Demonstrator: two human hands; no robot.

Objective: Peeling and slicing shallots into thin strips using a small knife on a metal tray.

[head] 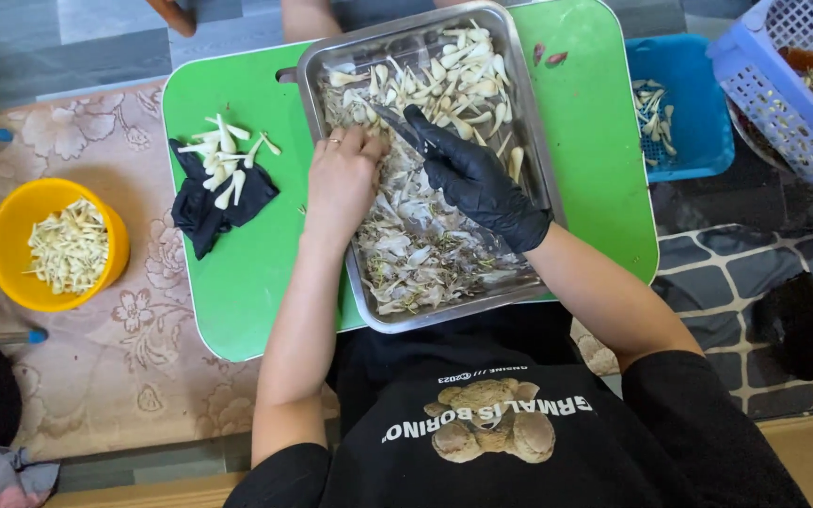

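- A green table fills the middle of the view, standing on a floral mat.
- A steel tray sits on the table's centre. Pale peelings lie heaped in its near half and whitish cloves in its far half.
- The person's left hand, bare with a ring, rests curled on the tray's left side, fingertips pinched on something small among the peelings; what it is cannot be made out.
- The right hand, in a black glove, lies over the tray's middle and is clenched around a dark knife, whose blade points left and far, toward the left hand's fingertips.
- A blue bin stands just right of the table, with a few cloves inside.
- A lilac basket overlaps the blue bin's far right.
- A yellow bowl of pale cut pieces sits on the mat, well left of the table.
- A black cloth lies on the table's left side, with a small pile of peeled cloves on top.
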